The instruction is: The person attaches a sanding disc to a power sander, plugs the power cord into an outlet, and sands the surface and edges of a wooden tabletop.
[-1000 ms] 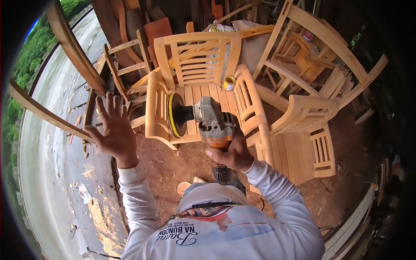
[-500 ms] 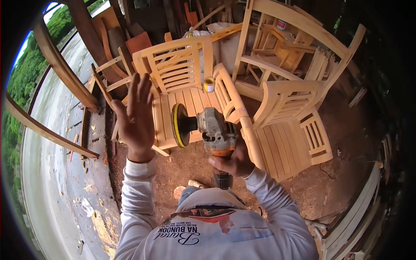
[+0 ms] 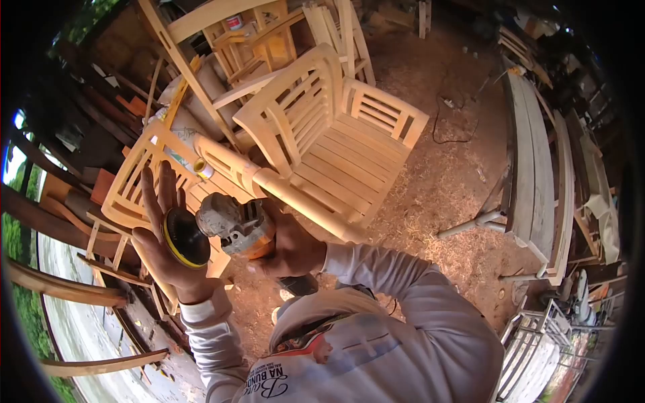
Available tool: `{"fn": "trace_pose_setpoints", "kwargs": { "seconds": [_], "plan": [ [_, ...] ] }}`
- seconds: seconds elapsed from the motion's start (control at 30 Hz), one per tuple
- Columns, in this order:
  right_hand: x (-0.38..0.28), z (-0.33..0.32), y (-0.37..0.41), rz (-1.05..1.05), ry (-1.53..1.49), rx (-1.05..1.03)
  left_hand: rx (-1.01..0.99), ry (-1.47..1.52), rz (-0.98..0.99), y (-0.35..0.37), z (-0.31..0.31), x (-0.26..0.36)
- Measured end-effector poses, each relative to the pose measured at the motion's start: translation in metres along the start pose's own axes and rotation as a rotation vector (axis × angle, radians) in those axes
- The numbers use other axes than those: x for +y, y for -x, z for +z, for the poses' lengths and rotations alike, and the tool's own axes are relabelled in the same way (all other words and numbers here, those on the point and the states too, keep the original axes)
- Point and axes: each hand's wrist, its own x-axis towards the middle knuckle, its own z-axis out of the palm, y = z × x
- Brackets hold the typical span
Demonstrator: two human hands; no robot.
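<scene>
My right hand is wrapped around the body of a grey and orange angle grinder. A round pad with a yellow rim is mounted on the grinder and faces left. My left hand is open, its fingers stretched upward and its palm right at the pad's face. Beyond the grinder stands a slatted wooden armchair of pale bare wood. A second slatted chair is behind my left hand, partly hidden by it. A small tin with a yellowish label rests by that chair's armrest.
Unfinished chair frames stand at the back. A long bench of boards on pipe legs is at the right, near a metal rack. Shavings cover the dirt floor, where a dark cord lies. Curved timbers jut in at left.
The view has swung right, bringing the bench in. My left hand, earlier apart from the pad, is now right at its face. The grinder stays in my right hand.
</scene>
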Motion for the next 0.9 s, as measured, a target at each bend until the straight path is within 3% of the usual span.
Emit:
{"fn": "trace_pose_setpoints", "kwargs": {
  "seconds": [0.03, 0.1, 0.13, 0.23, 0.27, 0.3, 0.37, 0.4, 0.43, 0.5, 0.53, 0.63, 0.7, 0.77, 0.83, 0.87, 0.9],
  "plan": [
    [-0.015, -0.008, 0.007, 0.057, -0.090, 0.062, 0.010, -0.653, -0.016, -0.001, -0.009, 0.002],
    [-0.050, -0.024, 0.019, 0.152, -0.284, 0.178, 0.139, -0.624, 0.188, -0.011, 0.000, 0.022],
    [-0.051, -0.034, 0.030, 0.167, -0.185, 0.153, 0.158, -0.685, 0.288, -0.011, 0.004, 0.021],
    [-0.041, -0.013, 0.058, 0.056, -0.110, 0.260, -0.287, -0.747, -0.067, 0.007, 0.039, -0.053],
    [-0.047, -0.023, 0.058, -0.062, 0.151, 0.246, -0.273, -0.659, -0.031, 0.008, 0.043, -0.064],
    [-0.060, -0.031, 0.069, -0.011, 0.177, 0.264, -0.276, -0.721, -0.091, 0.009, 0.044, -0.068],
    [-0.073, -0.034, 0.087, 0.128, -0.035, 0.361, -0.237, -0.558, -0.059, -0.010, 0.031, -0.048],
    [-0.074, -0.035, 0.095, 0.177, -0.131, 0.422, -0.101, -0.579, 0.061, -0.016, 0.034, -0.033],
    [-0.075, -0.028, 0.099, 0.148, 0.005, 0.415, -0.067, -0.540, 0.166, -0.017, 0.038, -0.033],
    [-0.075, -0.007, 0.103, 0.125, 0.282, 0.400, -0.643, -0.724, -0.025, 0.013, 0.049, -0.075],
    [-0.052, 0.001, 0.116, 0.161, -0.010, 0.464, -0.617, -0.800, 0.067, 0.021, 0.070, -0.073],
    [-0.073, -0.004, 0.136, 0.085, -0.043, 0.580, -0.464, -0.558, 0.014, 0.004, 0.041, -0.075],
    [-0.094, 0.004, 0.145, 0.142, -0.161, 0.687, -0.184, -0.452, 0.166, -0.006, 0.055, -0.047],
    [-0.095, 0.011, 0.155, 0.129, -0.155, 0.743, -0.447, -0.407, 0.038, 0.030, 0.071, -0.093],
    [-0.102, 0.023, 0.168, 0.159, -0.132, 0.783, -0.566, -0.579, -0.086, 0.065, 0.096, -0.113],
    [-0.110, 0.019, 0.172, 0.161, -0.101, 0.792, -0.557, -0.404, -0.308, 0.056, 0.085, -0.116],
    [-0.118, 0.016, 0.178, 0.137, -0.084, 0.811, -0.473, -0.385, -0.250, 0.046, 0.083, -0.118]
  ]
}}
